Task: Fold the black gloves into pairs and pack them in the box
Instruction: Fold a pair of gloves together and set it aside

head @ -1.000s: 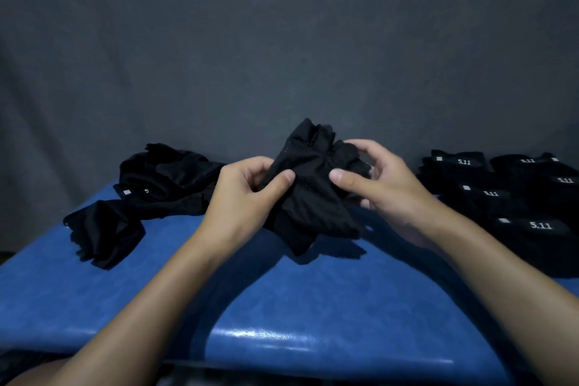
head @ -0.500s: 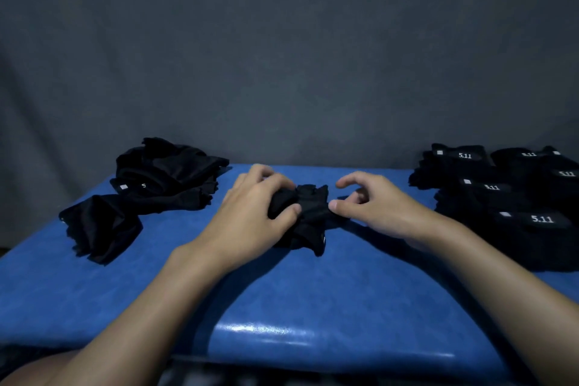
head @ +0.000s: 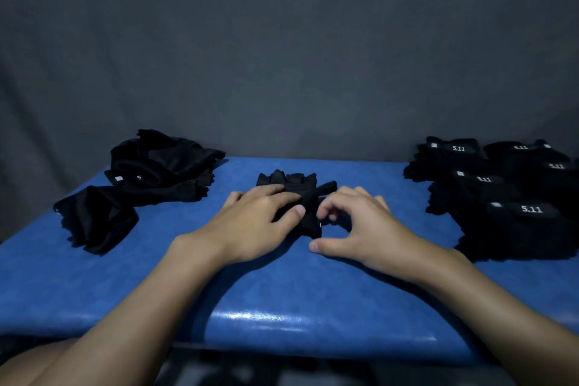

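Observation:
A black fingerless glove pair (head: 294, 181) lies flat at the middle of the blue table (head: 282, 291), its finger stubs pointing away from me. My left hand (head: 257, 222) presses down on its left half with straight fingers, the thumb on the cloth. My right hand (head: 360, 229) sits at the glove's right edge. Its fingers are bent and the fingertips touch the cuff, while the thumb rests on the table apart from them. No box is in view.
A heap of loose black gloves (head: 163, 166) lies at the back left, with one more crumpled glove (head: 94, 219) in front of it. Several folded pairs with white 5.11 labels (head: 501, 197) fill the right side. A dark grey cloth hangs behind the table.
The glove pair was held up in both hands, then brought down onto the table. It now lies spread flat, with my left hand pressing it and my right hand's grip loosened.

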